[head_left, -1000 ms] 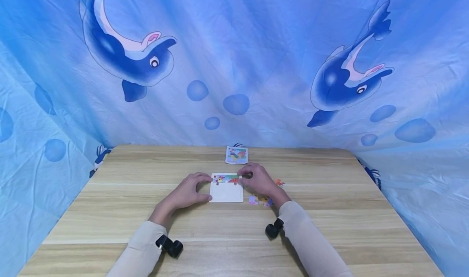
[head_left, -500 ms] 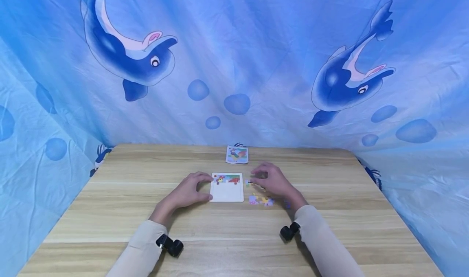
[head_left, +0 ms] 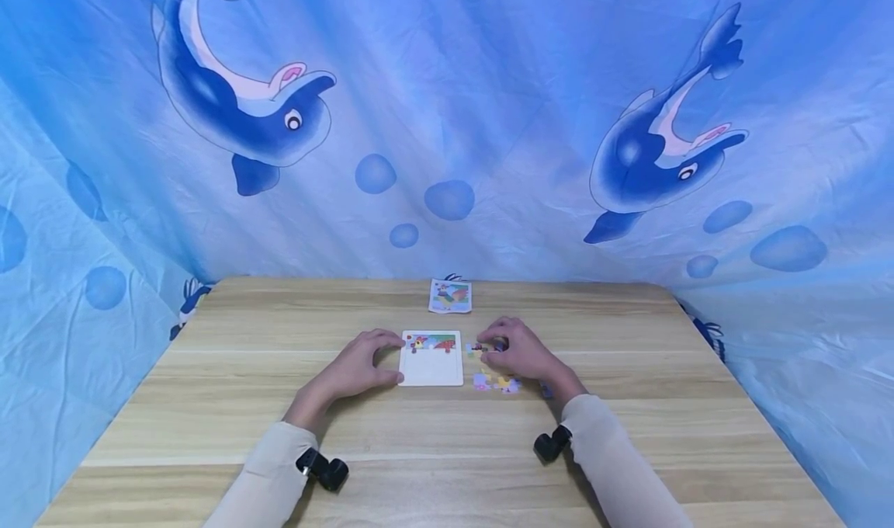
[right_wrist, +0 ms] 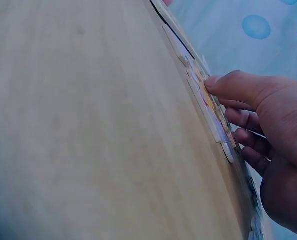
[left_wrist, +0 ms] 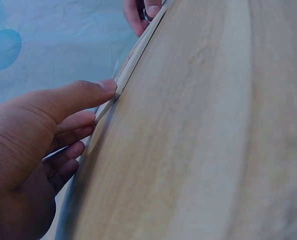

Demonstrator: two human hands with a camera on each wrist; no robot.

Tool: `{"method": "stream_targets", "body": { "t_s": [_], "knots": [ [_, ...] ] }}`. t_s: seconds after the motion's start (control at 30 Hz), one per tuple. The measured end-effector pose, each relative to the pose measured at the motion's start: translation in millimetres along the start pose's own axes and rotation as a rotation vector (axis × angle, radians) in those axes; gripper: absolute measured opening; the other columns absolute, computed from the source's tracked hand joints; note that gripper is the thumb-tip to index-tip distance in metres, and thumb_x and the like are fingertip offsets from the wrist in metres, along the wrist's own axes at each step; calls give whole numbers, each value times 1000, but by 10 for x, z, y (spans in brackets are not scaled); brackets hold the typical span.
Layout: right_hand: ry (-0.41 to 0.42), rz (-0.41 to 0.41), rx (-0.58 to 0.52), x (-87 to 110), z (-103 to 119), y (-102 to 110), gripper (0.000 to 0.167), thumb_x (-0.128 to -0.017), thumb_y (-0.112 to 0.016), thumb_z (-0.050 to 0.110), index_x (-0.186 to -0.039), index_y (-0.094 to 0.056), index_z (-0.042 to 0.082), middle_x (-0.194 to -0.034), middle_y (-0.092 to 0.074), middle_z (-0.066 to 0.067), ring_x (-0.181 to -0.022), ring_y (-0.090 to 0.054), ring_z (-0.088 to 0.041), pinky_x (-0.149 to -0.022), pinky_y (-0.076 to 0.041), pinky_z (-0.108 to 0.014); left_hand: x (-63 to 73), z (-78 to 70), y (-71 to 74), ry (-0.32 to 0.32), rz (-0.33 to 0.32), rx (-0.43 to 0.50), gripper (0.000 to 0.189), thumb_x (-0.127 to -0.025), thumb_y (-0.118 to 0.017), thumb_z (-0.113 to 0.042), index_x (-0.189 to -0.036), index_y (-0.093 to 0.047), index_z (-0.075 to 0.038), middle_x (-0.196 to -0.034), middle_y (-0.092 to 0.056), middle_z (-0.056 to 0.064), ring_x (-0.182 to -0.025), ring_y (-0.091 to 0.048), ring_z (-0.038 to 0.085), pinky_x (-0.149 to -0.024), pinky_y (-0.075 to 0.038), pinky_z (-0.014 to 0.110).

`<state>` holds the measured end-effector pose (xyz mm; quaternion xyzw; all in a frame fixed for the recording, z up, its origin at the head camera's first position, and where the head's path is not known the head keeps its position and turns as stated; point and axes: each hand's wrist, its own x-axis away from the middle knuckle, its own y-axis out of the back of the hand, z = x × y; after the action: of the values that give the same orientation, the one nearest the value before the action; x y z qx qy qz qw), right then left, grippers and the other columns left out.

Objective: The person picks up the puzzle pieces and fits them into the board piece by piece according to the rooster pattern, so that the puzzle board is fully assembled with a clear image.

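A white jigsaw board (head_left: 430, 370) lies at the middle of the table, its top strip filled with colourful picture pieces and its lower part bare white. My left hand (head_left: 365, 363) holds the board's left side, thumb at the near corner and fingers farther up the edge. In the left wrist view the thumb of the left hand (left_wrist: 53, 120) presses on the board's rim. To the right of the board, my right hand (head_left: 520, 349) is over loose puzzle pieces (head_left: 482, 382), thumb and index finger apart. In the right wrist view its thumb tip is right at a yellowish puzzle piece (right_wrist: 208, 100).
A small picture card (head_left: 450, 297) of a rooster lies behind the board, near the table's far edge. Another purple-blue puzzle piece (head_left: 546, 390) lies by the right wrist. A blue dolphin-print curtain (head_left: 447, 124) hangs behind the wooden table (head_left: 419, 458).
The right hand has moved from the board's upper right corner to the right, then slightly nearer over the loose pieces. The left hand stays at the board's left side.
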<state>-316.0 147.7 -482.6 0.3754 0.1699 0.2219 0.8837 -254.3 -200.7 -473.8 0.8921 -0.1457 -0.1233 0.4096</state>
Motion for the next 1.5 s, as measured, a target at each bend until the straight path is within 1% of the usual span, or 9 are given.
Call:
{"method": "stream_targets", "body": {
  "t_s": [0.27, 0.53, 0.73, 0.83, 0.97, 1.07, 1.3, 1.5],
  "knots": [
    [3, -39, 25, 22, -9, -33, 22, -88, -81, 23, -110, -79, 23, -117, -67, 2, -114, -60, -23, -98, -52, -46, -1, -4, -6, 3, 5, 8, 58, -84, -83, -31, -136, -66, -12, -147, -58, 12, -140, -49, 40, -117, -38, 63],
    [15, -50, 20, 36, 12, -31, 18, -88, -81, 21, -106, -80, 24, -114, -68, 2, -110, -60, -20, -94, -52, -41, 11, -11, -14, 9, 11, 16, 58, -84, -82, -30, -137, -66, -12, -147, -58, 12, -141, -49, 40, -118, -38, 63],
    [-41, -59, -27, 29, 19, -38, 18, -88, -81, 21, -106, -80, 25, -113, -67, 5, -110, -60, -18, -99, -52, -43, 7, -8, -10, 13, 7, 16, 58, -84, -82, -30, -137, -66, -13, -147, -58, 12, -141, -48, 40, -118, -37, 63],
    [-47, -68, -33, 24, 25, -37, 19, -88, -82, 22, -106, -80, 25, -112, -67, 6, -107, -61, -16, -95, -52, -38, 6, -1, -15, 7, 1, 6, 58, -84, -82, -31, -136, -66, -12, -147, -58, 13, -140, -49, 41, -118, -37, 64],
    [-27, -84, -33, 17, 38, -38, 18, -88, -82, 22, -106, -80, 26, -110, -68, 6, -103, -61, -14, -88, -52, -32, 7, 0, -19, 6, -5, 3, 58, -83, -82, -32, -136, -67, -13, -147, -59, 12, -140, -49, 41, -118, -37, 63],
    [-17, -90, -38, 6, 49, -46, 18, -89, -82, 22, -106, -80, 25, -110, -68, 6, -102, -61, -13, -87, -52, -30, 4, -4, -21, 15, -5, 7, 58, -83, -83, -31, -136, -67, -13, -147, -59, 11, -141, -49, 39, -119, -36, 62],
    [-16, -92, -79, -33, 107, -84, 16, -89, -81, 21, -106, -80, 23, -110, -68, 5, -101, -62, -15, -88, -54, -32, 1, 2, -27, 2, -12, -6, 58, -83, -83, -32, -135, -67, -12, -146, -59, 13, -139, -50, 41, -118, -37, 63],
    [-11, -76, -99, -75, 201, -137, 17, -91, -79, 22, -108, -80, 22, -113, -67, 4, -108, -61, -17, -96, -55, -39, 3, -8, -27, 8, -13, 1, 57, -83, -83, -31, -134, -68, -13, -146, -59, 12, -140, -49, 40, -118, -37, 62]
  ]
}}
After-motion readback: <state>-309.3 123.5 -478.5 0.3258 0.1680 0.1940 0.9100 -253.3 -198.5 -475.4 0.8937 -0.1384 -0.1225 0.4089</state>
